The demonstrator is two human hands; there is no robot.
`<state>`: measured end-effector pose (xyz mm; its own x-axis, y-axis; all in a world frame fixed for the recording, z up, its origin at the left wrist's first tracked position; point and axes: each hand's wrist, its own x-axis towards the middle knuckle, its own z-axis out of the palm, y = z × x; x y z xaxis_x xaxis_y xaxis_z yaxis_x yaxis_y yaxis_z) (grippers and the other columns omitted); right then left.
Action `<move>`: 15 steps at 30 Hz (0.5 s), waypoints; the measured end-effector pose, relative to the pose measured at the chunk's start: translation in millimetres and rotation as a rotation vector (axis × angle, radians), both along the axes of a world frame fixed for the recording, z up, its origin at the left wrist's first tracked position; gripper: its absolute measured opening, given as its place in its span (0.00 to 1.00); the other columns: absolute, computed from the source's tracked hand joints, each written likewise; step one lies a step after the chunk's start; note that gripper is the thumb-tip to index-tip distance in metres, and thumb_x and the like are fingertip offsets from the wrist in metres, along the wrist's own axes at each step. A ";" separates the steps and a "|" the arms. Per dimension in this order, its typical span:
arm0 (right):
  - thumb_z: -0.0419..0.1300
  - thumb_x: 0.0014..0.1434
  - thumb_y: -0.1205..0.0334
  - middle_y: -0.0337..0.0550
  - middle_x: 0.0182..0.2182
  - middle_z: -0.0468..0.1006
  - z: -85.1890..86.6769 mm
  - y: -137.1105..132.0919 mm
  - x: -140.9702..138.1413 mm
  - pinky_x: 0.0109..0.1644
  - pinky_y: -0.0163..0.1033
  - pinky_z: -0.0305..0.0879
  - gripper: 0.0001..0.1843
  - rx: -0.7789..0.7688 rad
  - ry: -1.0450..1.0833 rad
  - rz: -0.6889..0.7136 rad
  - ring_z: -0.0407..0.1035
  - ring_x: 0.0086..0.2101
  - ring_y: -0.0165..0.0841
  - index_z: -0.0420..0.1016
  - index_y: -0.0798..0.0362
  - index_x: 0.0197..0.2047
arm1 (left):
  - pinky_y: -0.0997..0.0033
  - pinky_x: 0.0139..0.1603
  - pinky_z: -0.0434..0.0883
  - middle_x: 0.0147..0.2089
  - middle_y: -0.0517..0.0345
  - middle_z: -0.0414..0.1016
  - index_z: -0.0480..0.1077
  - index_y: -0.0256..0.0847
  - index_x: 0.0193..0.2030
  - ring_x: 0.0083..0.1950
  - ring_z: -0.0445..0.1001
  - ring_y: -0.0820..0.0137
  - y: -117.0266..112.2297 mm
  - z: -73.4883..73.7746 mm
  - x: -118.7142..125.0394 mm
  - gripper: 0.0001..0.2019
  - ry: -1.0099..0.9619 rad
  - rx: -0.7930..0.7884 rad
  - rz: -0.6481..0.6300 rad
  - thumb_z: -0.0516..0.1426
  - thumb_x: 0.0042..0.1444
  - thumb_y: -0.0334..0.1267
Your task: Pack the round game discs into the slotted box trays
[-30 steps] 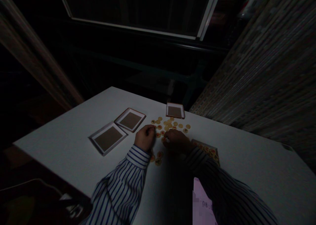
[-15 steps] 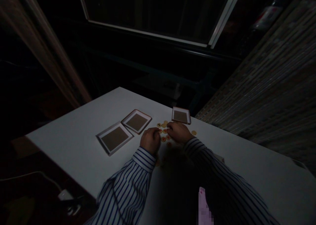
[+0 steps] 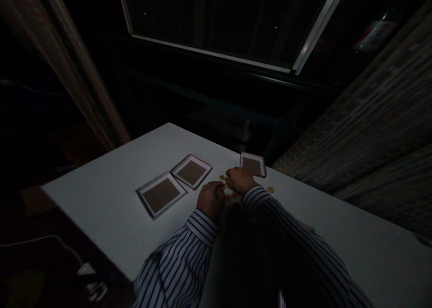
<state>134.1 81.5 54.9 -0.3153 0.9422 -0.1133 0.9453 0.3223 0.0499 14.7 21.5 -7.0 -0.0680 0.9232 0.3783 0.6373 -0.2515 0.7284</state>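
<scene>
Small round yellow xiangqi pieces, several with red markings, lie close together on the white table [image 3: 111, 195]. A piece with a dark marking [image 3: 222, 177] sits at the far left of the group. My left hand [image 3: 211, 200] is closed, with its fingertips at a red-marked piece [image 3: 223, 186] on the near left side. My right hand [image 3: 240, 180] is bent over the far side of the group, its fingers closed at a plain yellow piece and hiding others. Nearer to me, red-marked pieces [image 3: 228, 197] lie between the wrists, partly in shadow.
Two shallow box halves [image 3: 180, 182] [image 3: 161, 194] lie left of the hands, corners touching. Another shallow tray [image 3: 265, 169] stands behind my right hand. A single yellow piece [image 3: 270, 189] lies to the right. Curtains [image 3: 378, 119] hang along the right side; a cable [image 3: 64, 245] runs at lower left.
My right hand has shifted left and away from me, over the far pieces that showed before. My left hand has stayed at the left edge of the group. The view has tilted slightly.
</scene>
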 end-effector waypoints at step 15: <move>0.52 0.54 0.59 0.45 0.35 0.77 -6.1 8.4 20.3 0.38 0.34 0.60 0.15 -0.080 0.331 -0.015 0.69 0.36 0.33 0.75 0.54 0.40 | 0.62 0.46 0.70 0.39 0.51 0.76 0.72 0.38 0.38 0.42 0.73 0.65 -1.3 3.0 1.5 0.10 -0.012 0.013 -0.008 0.52 0.50 0.30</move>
